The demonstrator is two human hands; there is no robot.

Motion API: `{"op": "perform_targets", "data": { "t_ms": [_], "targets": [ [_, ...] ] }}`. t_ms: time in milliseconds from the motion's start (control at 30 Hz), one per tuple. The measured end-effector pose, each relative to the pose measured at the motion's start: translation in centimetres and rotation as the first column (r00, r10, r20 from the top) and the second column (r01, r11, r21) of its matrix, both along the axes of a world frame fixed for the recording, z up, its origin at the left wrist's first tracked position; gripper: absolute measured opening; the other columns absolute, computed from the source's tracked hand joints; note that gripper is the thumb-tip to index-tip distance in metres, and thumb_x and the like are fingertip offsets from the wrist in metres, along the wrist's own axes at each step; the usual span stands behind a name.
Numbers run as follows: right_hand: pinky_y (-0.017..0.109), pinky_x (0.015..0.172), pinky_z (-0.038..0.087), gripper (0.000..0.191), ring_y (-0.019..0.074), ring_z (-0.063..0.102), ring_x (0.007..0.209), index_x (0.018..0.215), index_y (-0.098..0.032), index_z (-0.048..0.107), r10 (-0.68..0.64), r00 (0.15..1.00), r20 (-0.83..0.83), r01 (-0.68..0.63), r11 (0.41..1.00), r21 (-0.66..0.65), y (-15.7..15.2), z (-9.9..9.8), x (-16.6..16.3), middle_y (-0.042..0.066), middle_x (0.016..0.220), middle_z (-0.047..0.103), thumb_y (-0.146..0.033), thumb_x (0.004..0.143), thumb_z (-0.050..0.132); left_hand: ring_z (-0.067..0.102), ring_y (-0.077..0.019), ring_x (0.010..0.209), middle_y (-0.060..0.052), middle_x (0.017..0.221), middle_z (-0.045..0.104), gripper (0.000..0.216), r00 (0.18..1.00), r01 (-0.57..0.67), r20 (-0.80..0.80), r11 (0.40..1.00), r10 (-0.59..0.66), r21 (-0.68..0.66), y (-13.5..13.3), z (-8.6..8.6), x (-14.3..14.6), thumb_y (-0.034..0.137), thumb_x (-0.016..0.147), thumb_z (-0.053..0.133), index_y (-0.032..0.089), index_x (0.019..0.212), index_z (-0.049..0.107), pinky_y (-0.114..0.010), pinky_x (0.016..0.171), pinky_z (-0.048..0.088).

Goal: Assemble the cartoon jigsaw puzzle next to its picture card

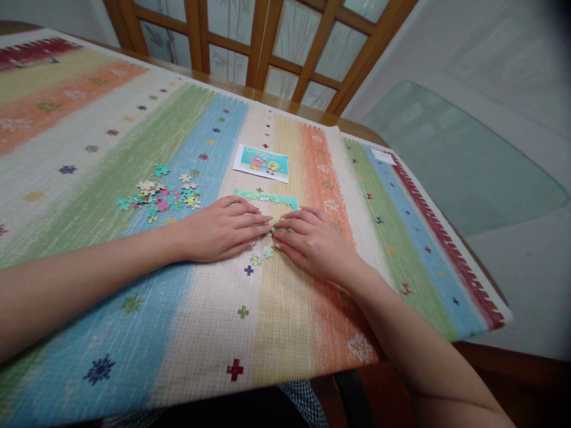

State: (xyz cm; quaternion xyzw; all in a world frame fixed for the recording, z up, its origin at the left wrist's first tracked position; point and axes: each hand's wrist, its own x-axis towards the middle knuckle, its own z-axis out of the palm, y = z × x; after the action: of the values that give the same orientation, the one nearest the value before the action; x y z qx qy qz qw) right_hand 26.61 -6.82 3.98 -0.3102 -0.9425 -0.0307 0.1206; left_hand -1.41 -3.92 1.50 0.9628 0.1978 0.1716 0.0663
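My left hand (227, 229) lies palm down with its fingers stretched to the right. Facing it, my right hand (310, 241) lies low with fingers reaching left, so the fingertips of both almost meet. Just beyond them is a joined strip of jigsaw puzzle (285, 201), turquoise and green, partly covered by the fingers. Whether a small piece sits under the fingertips is hidden. Nearer to me lie a pale green puzzle piece (267, 252) and a multicoloured puzzle piece (256, 260), both loose on the cloth.
To the left spreads a pile of loose puzzle pieces (163, 195), some face down. A printed cartoon picture card (262, 163) lies beyond the strip. A white paper (383, 156) rests near the far right edge. The striped tablecloth (200, 333) covers the table.
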Motion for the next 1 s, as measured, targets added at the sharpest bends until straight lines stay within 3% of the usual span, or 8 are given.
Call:
{"op": "perform_targets", "data": {
  "t_ms": [300, 700, 867, 1000],
  "targets": [
    [0.049, 0.109, 0.043, 0.024, 0.0280, 0.065, 0.121, 0.117, -0.024, 0.080, 0.012, 0.999, 0.051, -0.013, 1.000, 0.022, -0.2, 0.1, 0.0, 0.006, 0.123, 0.080, -0.032, 0.107, 0.060, 0.049, -0.0261, 0.152, -0.003, 0.159, 0.057, 0.043, 0.994, -0.015, -0.112, 0.997, 0.006, -0.080, -0.2, 0.1, -0.4, 0.048, 0.107, 0.053, 0.035, 0.148, 0.061, -0.046, 0.132, 0.019],
    [0.047, 0.109, 0.041, 0.025, 0.0276, 0.064, 0.121, 0.117, -0.021, 0.080, -0.003, 0.997, 0.072, 0.005, 0.999, -0.031, -0.4, 0.6, -0.2, 0.008, 0.125, 0.079, -0.031, 0.108, 0.059, 0.046, -0.0253, 0.154, -0.008, 0.160, 0.055, 0.050, 0.976, 0.074, -0.211, 0.995, -0.058, 0.069, 0.1, 0.7, -1.1, 0.050, 0.113, 0.041, 0.026, 0.152, 0.059, -0.043, 0.132, 0.021],
    [0.047, 0.108, 0.041, 0.026, 0.0276, 0.064, 0.120, 0.116, -0.020, 0.080, -0.002, 0.997, 0.079, 0.005, 0.999, -0.035, -0.5, 0.7, -0.3, 0.009, 0.123, 0.079, -0.030, 0.108, 0.057, 0.045, -0.0246, 0.155, -0.007, 0.162, 0.054, 0.050, 0.979, 0.073, -0.195, 0.995, -0.060, 0.063, 0.1, 0.6, -1.1, 0.051, 0.112, 0.043, 0.027, 0.153, 0.058, -0.042, 0.133, 0.021],
    [0.047, 0.107, 0.042, 0.027, 0.0282, 0.065, 0.118, 0.115, -0.018, 0.080, -0.004, 0.997, 0.073, 0.007, 0.999, -0.042, -0.5, 0.8, -0.5, 0.010, 0.121, 0.079, -0.030, 0.109, 0.057, 0.045, -0.0247, 0.155, -0.011, 0.160, 0.055, 0.055, 0.980, 0.072, -0.188, 0.995, -0.058, 0.070, -0.1, 0.5, -0.9, 0.053, 0.113, 0.038, 0.021, 0.153, 0.059, -0.041, 0.133, 0.020]
  ]
}}
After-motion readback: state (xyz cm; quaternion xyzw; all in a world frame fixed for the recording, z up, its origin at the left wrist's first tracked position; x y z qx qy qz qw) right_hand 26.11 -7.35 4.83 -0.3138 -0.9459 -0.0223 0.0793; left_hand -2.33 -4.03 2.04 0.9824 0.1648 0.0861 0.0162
